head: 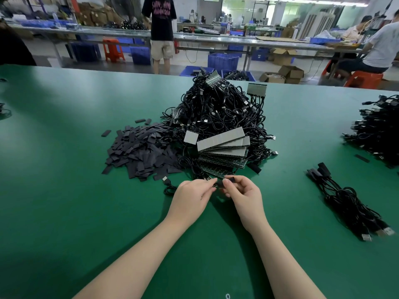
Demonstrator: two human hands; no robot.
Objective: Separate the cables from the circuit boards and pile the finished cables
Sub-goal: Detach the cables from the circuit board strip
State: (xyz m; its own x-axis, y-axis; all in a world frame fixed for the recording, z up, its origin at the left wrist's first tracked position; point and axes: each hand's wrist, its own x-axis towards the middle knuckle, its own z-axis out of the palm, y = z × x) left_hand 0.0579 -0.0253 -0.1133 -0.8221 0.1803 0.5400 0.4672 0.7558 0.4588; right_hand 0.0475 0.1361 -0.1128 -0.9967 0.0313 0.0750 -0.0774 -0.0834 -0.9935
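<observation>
Tangled black cable heap [218, 113] w/ fanned circuit boards [224, 145] at front – finished cables [349, 199] piled right.

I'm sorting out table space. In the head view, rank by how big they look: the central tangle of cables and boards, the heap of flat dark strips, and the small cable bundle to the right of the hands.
1. Central tangle of cables and boards
2. Heap of flat dark strips
3. Small cable bundle, though it lies nearer the camera, so its true size against the strips is unsure.
</observation>
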